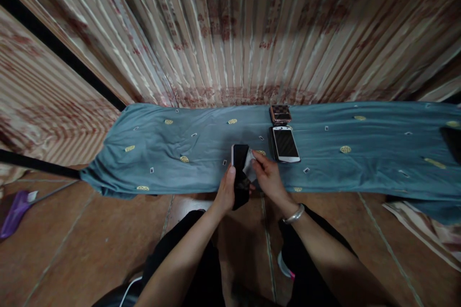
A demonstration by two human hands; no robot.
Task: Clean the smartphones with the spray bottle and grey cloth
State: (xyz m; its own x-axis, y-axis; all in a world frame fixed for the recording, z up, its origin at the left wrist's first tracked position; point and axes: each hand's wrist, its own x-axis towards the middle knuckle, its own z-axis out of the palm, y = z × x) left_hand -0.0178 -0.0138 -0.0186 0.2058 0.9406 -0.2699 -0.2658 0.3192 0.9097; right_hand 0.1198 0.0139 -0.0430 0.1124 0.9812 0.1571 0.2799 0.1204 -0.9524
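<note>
My left hand (226, 192) is wrapped round a black phone (240, 153), holding it upright over the near edge of a teal cloth (180, 139). My right hand (265, 176) pinches a small grey wipe (249, 165) and presses it against the phone's screen. A silver bracelet (293, 214) sits on my right wrist. On the cloth just beyond lie a white-framed phone (285, 144) and, behind it, a rose-gold phone (280, 113).
The teal cloth with yellow dots covers a long low surface in front of pleated striped curtains (230, 33). Brown tiled floor (90, 240) lies below, with a purple object (14, 211) at the far left. My knees in black trousers (180, 249) are underneath.
</note>
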